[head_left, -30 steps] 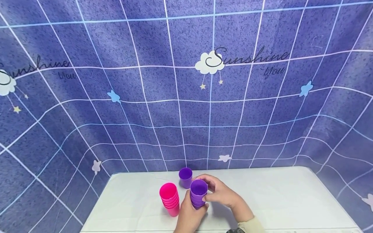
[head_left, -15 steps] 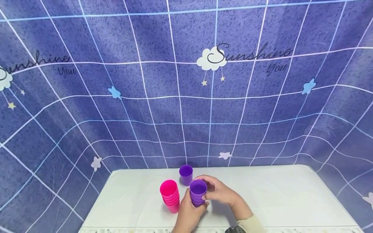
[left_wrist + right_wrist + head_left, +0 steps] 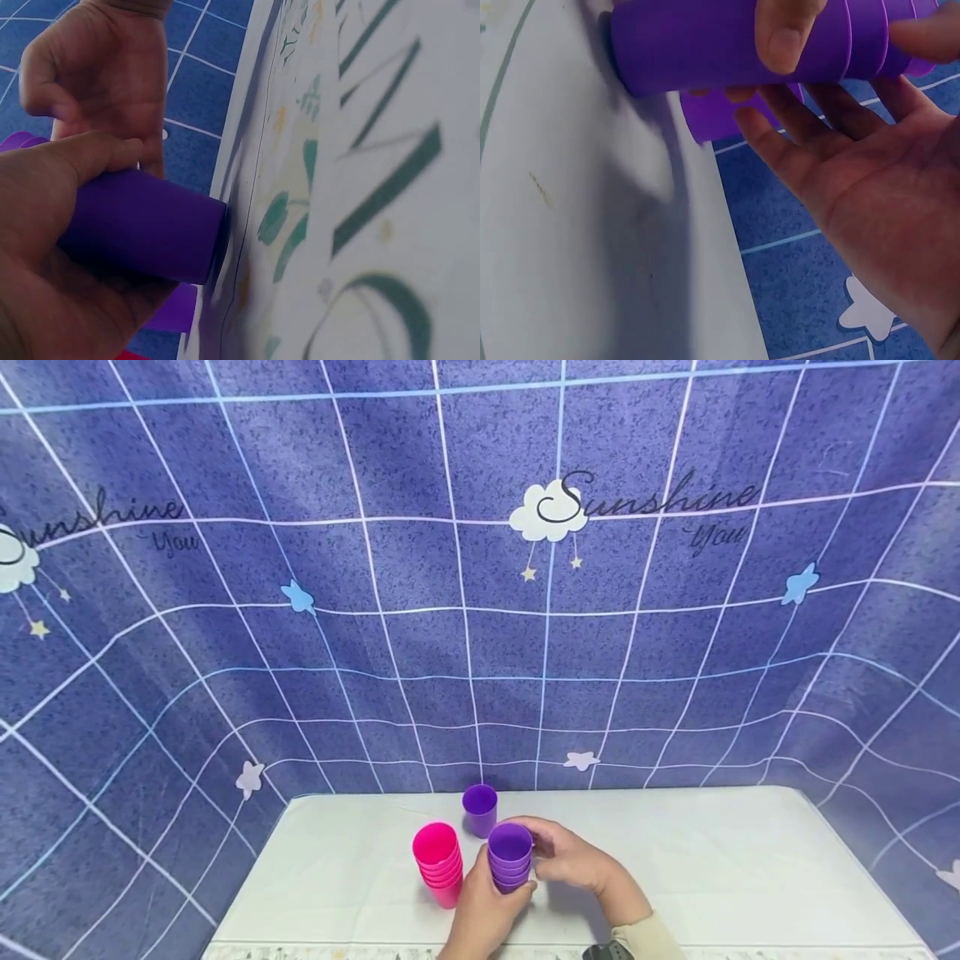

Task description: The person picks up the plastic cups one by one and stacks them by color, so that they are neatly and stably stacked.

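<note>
My left hand [image 3: 486, 906] grips a stack of purple plastic cups [image 3: 511, 853] near the table's front, its thumb and fingers around the lower part. The stack is upright, mouth up, with several rims showing; its base is right at the tabletop in the left wrist view. My right hand [image 3: 577, 862] is loosely spread at the stack's right and far side. Its fingers [image 3: 780, 154] reach along the cups, and its thumb stands a little off them. A single purple cup [image 3: 480, 814] stands just behind. To the left is a stack of pink cups [image 3: 438, 868], also upright.
A white table [image 3: 720, 868] bears the cups, with a patterned strip [image 3: 315, 952] along its front edge. Behind and beside it hangs a blue curtain [image 3: 420, 710] with grid lines, clouds and stars. A dark watch [image 3: 609, 951] sits at the right sleeve.
My right thumb has come away from the purple stack, and that hand has loosened. My left hand keeps its grip; both cup stacks stay in place. The head view has shifted slightly.
</note>
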{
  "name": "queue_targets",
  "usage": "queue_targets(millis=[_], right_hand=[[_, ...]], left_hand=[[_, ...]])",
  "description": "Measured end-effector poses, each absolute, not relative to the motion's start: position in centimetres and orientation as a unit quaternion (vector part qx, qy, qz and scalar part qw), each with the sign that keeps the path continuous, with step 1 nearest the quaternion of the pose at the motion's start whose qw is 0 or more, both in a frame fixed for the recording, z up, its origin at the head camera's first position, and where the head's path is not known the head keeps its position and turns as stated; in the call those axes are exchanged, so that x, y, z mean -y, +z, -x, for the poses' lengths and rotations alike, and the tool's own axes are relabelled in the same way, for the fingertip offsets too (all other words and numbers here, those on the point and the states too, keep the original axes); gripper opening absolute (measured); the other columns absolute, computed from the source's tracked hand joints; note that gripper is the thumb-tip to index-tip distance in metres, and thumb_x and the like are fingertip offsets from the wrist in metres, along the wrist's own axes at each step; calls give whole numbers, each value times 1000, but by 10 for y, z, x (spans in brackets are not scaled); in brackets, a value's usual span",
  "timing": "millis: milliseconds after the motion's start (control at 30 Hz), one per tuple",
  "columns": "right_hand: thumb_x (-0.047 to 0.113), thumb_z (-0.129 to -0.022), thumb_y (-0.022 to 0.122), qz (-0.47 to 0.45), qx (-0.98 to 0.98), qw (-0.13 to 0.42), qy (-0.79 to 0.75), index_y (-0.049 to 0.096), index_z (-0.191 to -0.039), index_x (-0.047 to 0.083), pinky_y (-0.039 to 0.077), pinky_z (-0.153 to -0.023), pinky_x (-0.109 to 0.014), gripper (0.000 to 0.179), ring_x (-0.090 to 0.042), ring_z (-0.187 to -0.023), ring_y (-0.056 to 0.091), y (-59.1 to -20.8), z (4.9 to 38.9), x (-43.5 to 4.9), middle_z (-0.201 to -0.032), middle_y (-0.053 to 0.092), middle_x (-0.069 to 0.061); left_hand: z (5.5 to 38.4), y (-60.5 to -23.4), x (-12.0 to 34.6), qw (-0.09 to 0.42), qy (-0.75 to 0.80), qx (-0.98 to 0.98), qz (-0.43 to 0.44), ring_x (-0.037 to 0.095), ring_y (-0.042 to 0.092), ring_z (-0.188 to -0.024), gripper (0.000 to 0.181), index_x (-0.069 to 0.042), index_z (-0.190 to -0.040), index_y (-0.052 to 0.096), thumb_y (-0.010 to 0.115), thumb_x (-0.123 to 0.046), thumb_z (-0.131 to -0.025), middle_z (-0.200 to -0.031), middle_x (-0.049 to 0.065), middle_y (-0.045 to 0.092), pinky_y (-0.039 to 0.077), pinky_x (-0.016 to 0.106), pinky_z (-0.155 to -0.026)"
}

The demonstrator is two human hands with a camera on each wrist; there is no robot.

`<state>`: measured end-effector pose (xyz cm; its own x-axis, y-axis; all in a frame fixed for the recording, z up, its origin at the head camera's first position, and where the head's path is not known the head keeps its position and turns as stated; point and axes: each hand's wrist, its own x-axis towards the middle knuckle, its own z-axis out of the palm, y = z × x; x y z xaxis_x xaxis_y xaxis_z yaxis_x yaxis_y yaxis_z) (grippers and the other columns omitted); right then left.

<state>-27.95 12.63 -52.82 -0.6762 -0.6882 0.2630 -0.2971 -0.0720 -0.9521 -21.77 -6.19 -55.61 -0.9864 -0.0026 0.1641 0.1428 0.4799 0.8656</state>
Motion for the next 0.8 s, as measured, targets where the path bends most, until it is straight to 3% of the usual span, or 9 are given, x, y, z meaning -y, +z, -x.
queue_targets(millis=[133, 267, 367, 667, 800], right_hand=[[-8, -81, 57, 338, -718, 101, -600, 56, -146, 0, 50, -112, -27, 65, -13, -129, 65, -529, 282, -127, -142, 64, -25], [-11, -87, 61, 233, -778, 1, -583, 67, -126, -1, 58, -96, -25, 40, -29, -115, 72, -532, 288, -124, -125, 71, -24], [-13, -84, 63, 157, -782, -41, -602, 70, -114, -2, 59, -87, -22, 33, -36, -107, 73, -534, 291, -121, -118, 73, -26], [-6, -87, 69, 144, -773, -47, -616, 70, -111, -4, 58, -89, -21, 25, -39, -110, 71, -535, 292, -114, -118, 71, -30], [0, -88, 73, 148, -776, -31, -612, 69, -114, -3, 60, -92, -28, 26, -42, -113, 70, -536, 292, -109, -119, 71, -28]], left_hand=[[217, -552, 62, 70, -507, 858, 42, 17, 71, -111, 77, -17, -141, 56, 93, -30, -75, -117, -2, 75, 54, 46, -103], [217, -550, 63, 78, -501, 861, 48, 16, 71, -107, 75, -16, -138, 57, 94, -28, -73, -112, -2, 75, 56, 44, -100], [218, -550, 64, 80, -492, 865, 48, 15, 71, -106, 75, -16, -136, 57, 95, -30, -73, -111, -3, 75, 56, 42, -98], [218, -551, 66, 68, -479, 872, 66, 17, 72, -105, 73, -13, -134, 54, 93, -32, -75, -111, 0, 75, 57, 43, -97], [216, -551, 66, 58, -486, 869, 68, 16, 72, -106, 74, -13, -135, 53, 93, -32, -76, -113, 1, 76, 57, 44, -99]])
